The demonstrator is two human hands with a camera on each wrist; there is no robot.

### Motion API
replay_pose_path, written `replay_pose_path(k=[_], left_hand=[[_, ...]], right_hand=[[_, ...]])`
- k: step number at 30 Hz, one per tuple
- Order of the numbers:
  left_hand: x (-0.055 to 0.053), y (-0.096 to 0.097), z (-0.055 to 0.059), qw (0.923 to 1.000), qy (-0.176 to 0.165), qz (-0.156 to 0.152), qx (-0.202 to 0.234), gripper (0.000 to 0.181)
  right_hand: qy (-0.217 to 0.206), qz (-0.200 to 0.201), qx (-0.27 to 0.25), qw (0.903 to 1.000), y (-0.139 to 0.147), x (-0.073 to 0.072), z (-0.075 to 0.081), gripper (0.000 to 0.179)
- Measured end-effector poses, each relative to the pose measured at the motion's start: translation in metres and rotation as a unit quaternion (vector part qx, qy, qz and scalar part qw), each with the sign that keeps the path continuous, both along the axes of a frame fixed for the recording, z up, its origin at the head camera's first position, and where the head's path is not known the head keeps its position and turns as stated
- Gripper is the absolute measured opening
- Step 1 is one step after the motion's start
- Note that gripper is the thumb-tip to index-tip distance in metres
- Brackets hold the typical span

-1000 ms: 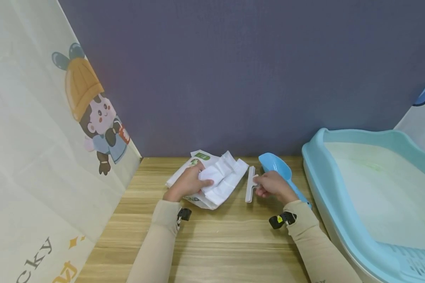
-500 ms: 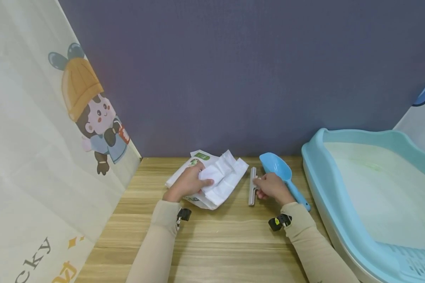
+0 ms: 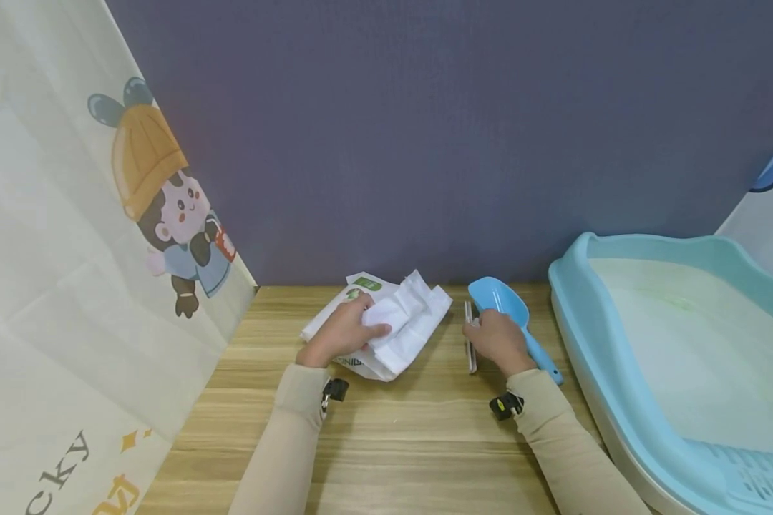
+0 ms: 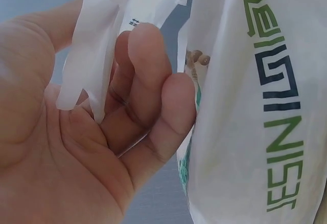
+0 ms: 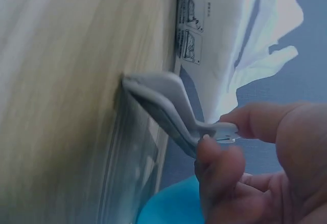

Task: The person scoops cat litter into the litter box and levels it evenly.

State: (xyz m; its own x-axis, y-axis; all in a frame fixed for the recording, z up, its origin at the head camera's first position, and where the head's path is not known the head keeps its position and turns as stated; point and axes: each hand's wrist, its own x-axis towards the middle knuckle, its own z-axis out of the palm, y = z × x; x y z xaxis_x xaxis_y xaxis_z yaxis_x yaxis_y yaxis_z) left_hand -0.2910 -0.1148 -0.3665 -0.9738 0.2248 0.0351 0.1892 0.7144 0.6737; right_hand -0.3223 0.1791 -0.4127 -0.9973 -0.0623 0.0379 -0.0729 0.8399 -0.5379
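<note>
A white printed plastic bag [image 3: 419, 325] lies on the wooden table, its top crumpled and folded over. My left hand [image 3: 343, 332] holds that gathered top. Green and black lettering runs down the bag [image 4: 235, 111] in the left wrist view, beside the curled fingers [image 4: 148, 55]. To the right of the bag, my right hand [image 3: 497, 340] pinches a pale bag clip [image 3: 471, 357] by its handle, between thumb and fingers. One end of the clip [image 5: 153, 93] is close to the tabletop in the right wrist view; I cannot tell whether it touches. Bag and clip are apart.
A blue scoop [image 3: 501, 300] lies just behind and right of my right hand, its handle pointing toward the litter box. That large light-blue litter box [image 3: 625, 372] stands along the right side. A dark wall [image 3: 412, 143] closes the back, a printed curtain [image 3: 51, 250] the left.
The bag clip has shifted slightly right and turned from its broad side to nearly edge-on in my right hand. My left hand and the bag have stayed almost still.
</note>
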Motion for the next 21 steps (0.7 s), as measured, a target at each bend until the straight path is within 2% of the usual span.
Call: replay_pose_path(k=[11, 14, 16, 21], left_hand=[[0.007, 0.003, 0.008, 0.9973, 0.046, -0.043, 0.037, 0.026], [0.011, 0.004, 0.011, 0.9963, 0.055, -0.054, 0.039, 0.026], [0.014, 0.006, 0.013, 0.9949, 0.074, -0.061, 0.031, 0.027], [0.022, 0.014, 0.018, 0.987, 0.118, -0.107, 0.023, 0.028]], right_hand=[[0.065, -0.016, 0.088, 0.9939, -0.005, 0.012, 0.001, 0.029], [0.06, -0.014, 0.106, 0.9925, -0.008, 0.013, -0.001, 0.029], [0.054, -0.009, 0.111, 0.9923, -0.01, 0.014, -0.003, 0.03], [0.05, 0.013, 0.111, 0.9924, -0.014, 0.017, -0.009, 0.03]])
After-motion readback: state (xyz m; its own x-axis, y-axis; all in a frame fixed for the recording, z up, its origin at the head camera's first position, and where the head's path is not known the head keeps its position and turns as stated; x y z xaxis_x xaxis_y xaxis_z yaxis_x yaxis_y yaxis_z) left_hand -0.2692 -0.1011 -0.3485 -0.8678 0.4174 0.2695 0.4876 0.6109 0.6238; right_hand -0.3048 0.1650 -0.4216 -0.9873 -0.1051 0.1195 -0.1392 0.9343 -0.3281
